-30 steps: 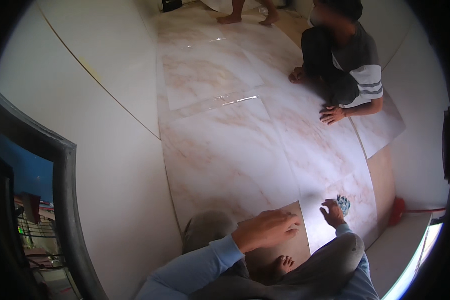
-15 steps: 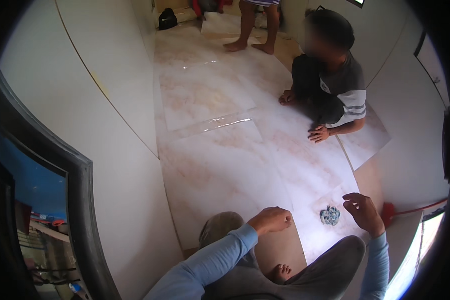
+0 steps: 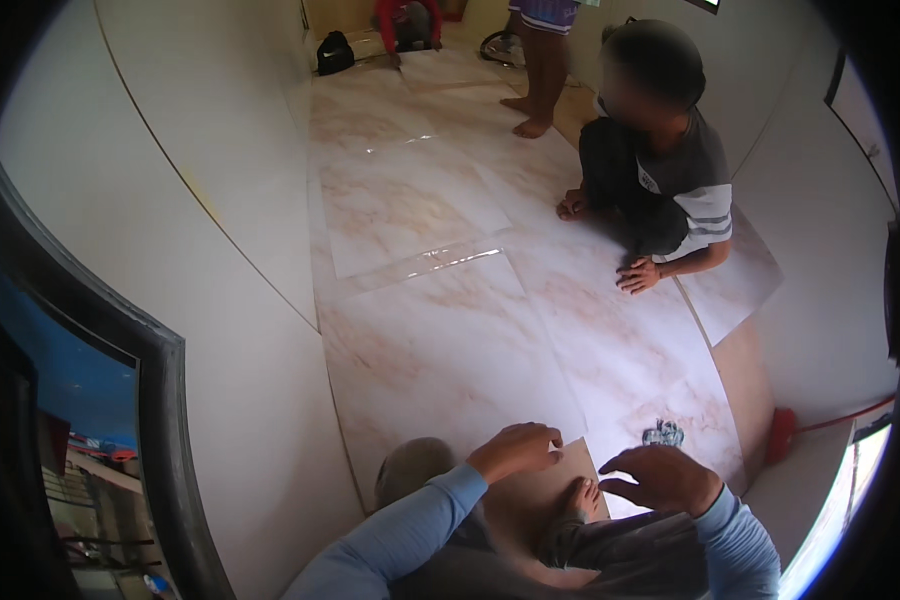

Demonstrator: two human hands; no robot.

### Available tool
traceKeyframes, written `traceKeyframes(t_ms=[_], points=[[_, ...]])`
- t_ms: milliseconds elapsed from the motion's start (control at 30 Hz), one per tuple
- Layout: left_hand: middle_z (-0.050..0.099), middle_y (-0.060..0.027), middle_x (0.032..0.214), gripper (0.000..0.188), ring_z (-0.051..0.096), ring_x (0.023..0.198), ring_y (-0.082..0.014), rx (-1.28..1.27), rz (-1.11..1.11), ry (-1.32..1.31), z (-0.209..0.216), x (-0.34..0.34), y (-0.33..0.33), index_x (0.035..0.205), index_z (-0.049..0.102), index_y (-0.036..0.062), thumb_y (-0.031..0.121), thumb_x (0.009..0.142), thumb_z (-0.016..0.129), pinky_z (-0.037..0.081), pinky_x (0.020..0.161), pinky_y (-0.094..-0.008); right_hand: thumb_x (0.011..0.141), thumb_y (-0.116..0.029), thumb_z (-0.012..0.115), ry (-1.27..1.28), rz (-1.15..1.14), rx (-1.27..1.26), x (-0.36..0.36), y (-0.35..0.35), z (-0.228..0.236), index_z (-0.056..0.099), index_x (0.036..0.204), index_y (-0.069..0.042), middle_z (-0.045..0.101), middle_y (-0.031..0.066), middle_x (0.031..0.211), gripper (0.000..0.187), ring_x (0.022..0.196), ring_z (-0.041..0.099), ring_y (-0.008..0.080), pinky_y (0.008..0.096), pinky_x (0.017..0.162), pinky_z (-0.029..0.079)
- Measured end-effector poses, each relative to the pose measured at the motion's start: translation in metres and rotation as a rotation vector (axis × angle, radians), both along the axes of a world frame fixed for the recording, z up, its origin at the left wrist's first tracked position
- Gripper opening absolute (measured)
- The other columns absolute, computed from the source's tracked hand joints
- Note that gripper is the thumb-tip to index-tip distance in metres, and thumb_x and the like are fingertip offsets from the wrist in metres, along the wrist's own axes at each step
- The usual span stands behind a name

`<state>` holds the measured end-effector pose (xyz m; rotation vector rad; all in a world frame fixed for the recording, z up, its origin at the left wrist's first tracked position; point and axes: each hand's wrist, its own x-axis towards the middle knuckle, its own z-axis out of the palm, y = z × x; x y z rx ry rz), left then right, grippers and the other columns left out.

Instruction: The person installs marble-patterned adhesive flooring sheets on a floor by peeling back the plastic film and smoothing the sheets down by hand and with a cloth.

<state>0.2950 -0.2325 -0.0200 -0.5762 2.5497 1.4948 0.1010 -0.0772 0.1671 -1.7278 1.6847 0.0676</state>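
Observation:
My left hand [image 3: 518,450] hovers by the near edge of the pink-and-white marbled floor sheets [image 3: 440,360]. Its fingers are loosely bent and slightly apart, with nothing visible in them. My right hand [image 3: 662,476] is over the sheet to its right, thumb and fingers apart and pointing left. I see nothing held there. Just beyond it lies a crumpled, shiny blue-grey wad [image 3: 663,433], its near side hidden by the hand. Between my hands is a patch of bare brown floor [image 3: 530,492], with my foot [image 3: 585,497] at its edge.
A co-worker [image 3: 670,150] squats at the right, one hand on the sheets. Another person's legs [image 3: 545,80] stand farther back, and someone in red [image 3: 407,25] crouches at the far end beside a black bag [image 3: 335,52]. Clear tape strips [image 3: 435,262] cross a seam. A white wall [image 3: 240,200] borders the left.
My right hand has moved left and nearer, beside the wad. My left hand has shifted slightly left and its fingers have loosened. My right knee has dropped. The standing person has stepped right.

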Motion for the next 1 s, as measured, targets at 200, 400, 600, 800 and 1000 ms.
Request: traceKeyframes(t_ms=[200,400,600,800,1000], points=[[0.078,-0.0154,0.118,0.045,0.072,0.118,-0.0332,0.105,-0.094,-0.09,0.018,0.015,0.006,0.13,0.074,0.008,0.044,0.102,0.071,0.054,0.103,-0.046,0.108,-0.043,0.067,0.071,0.054,-0.168,0.007,-0.016,0.021,0.074,0.134,-0.009,0.079,0.0168,0.117,0.043,0.11,0.074,0.0375,0.0487,0.096,0.059],[0.079,-0.015,0.12,0.048,0.073,0.115,-0.0352,-0.118,-0.108,-0.179,-0.024,0.055,0.018,0.13,0.075,0.0093,0.047,0.102,0.071,0.055,0.103,-0.0473,0.11,-0.043,0.063,0.055,0.079,-0.241,0.01,-0.014,0.024,0.072,0.133,-0.008,0.078,0.016,0.117,0.044,0.109,0.074,0.0363,0.0489,0.098,0.058],[0.08,-0.0163,0.121,0.046,0.075,0.114,-0.0361,-0.018,0.05,-0.125,-0.001,0.069,0.002,0.128,0.076,0.0087,0.047,0.102,0.069,0.056,0.103,-0.0473,0.111,-0.047,0.059,0.083,0.098,-0.136,0.023,-0.026,0.011,0.072,0.135,-0.008,0.078,0.0156,0.12,0.048,0.114,0.073,0.0367,0.0484,0.101,0.057],[0.08,-0.0168,0.121,0.047,0.076,0.112,-0.0362,-0.112,0.115,-0.113,-0.016,0.075,-0.019,0.13,0.076,0.0083,0.047,0.104,0.068,0.058,0.101,-0.0468,0.112,-0.049,0.057,0.101,0.097,-0.06,0.037,-0.037,0.011,0.071,0.137,-0.008,0.077,0.0164,0.125,0.05,0.117,0.072,0.0375,0.049,0.103,0.056],[0.08,-0.017,0.121,0.048,0.075,0.113,-0.0362,-0.037,0.13,-0.107,-0.014,0.077,-0.023,0.131,0.075,0.0082,0.047,0.104,0.068,0.058,0.102,-0.0463,0.112,-0.049,0.057,0.129,0.096,-0.026,0.024,-0.036,0.002,0.07,0.138,-0.007,0.077,0.0173,0.126,0.051,0.118,0.071,0.038,0.0497,0.103,0.056]])
